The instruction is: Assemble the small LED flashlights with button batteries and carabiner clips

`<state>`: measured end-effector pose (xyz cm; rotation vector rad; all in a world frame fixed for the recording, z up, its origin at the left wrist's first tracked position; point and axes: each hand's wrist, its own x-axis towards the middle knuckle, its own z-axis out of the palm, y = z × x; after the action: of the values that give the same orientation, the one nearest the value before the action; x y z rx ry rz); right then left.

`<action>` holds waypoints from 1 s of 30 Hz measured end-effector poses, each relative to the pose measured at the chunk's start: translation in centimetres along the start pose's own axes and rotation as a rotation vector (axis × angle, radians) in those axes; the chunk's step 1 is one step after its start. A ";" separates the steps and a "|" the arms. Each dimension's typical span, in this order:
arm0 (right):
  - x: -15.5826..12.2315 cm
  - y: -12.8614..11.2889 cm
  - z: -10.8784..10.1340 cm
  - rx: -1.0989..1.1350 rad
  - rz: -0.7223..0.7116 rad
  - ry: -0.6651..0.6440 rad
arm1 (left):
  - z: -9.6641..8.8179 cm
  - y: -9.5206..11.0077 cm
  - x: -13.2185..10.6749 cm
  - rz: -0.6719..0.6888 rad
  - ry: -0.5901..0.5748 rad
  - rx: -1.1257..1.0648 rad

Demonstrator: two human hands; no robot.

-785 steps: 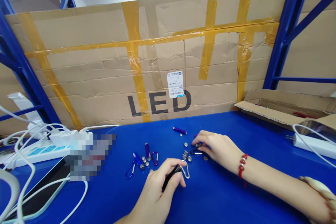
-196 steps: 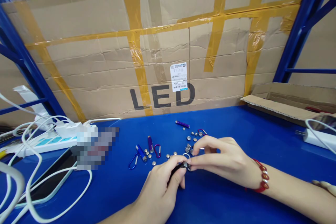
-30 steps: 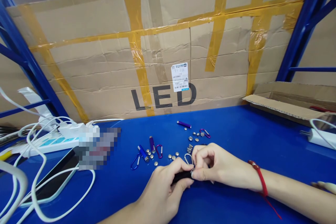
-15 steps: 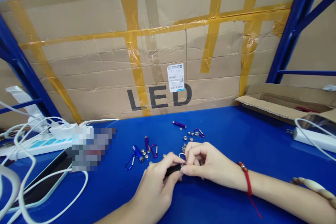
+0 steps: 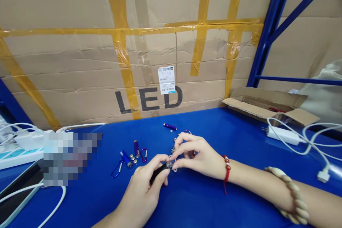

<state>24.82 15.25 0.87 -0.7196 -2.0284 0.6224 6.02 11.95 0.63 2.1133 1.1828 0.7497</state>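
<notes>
My left hand (image 5: 145,181) grips a small black mini flashlight (image 5: 157,174), its metal end facing right. The thumb and fingertips of my right hand (image 5: 193,151) close at that end; whatever they pinch is too small to make out. A silvery ring (image 5: 175,169) shows just below the right fingertips. To the left lie a blue mini flashlight (image 5: 126,159), a purple mini flashlight (image 5: 136,148), several button cells (image 5: 131,157), a blue carabiner (image 5: 116,169) and a purple carabiner (image 5: 144,155). Another purple tube (image 5: 170,126) lies beyond my hands. My right hand partly covers more small metal parts.
A large taped cardboard sheet (image 5: 88,78) stands behind the blue table (image 5: 213,199). On the left are a white power strip (image 5: 24,151), cables and a phone (image 5: 21,188). On the right sit an open cardboard box (image 5: 248,112) and a white charger (image 5: 283,135) with its cable.
The view has swung to the right. My right fingers have spread somewhat and sit at the flashlight's end, which now shows more. My left hand still holds the flashlight.
</notes>
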 end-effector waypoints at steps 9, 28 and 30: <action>-0.1 -0.1 0.0 -0.024 -0.018 0.005 | 0.1 -0.2 0.0 0.034 -0.007 0.035; -0.1 -0.8 0.3 0.066 0.269 -0.028 | 0.2 -0.4 0.0 0.060 -0.035 0.066; 0.0 -1.0 0.3 0.088 0.303 -0.036 | 0.2 -0.5 -0.1 0.073 -0.034 0.067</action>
<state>24.29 14.48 1.34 -0.9781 -1.9261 0.8976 5.80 12.06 0.10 2.2262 1.1321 0.7124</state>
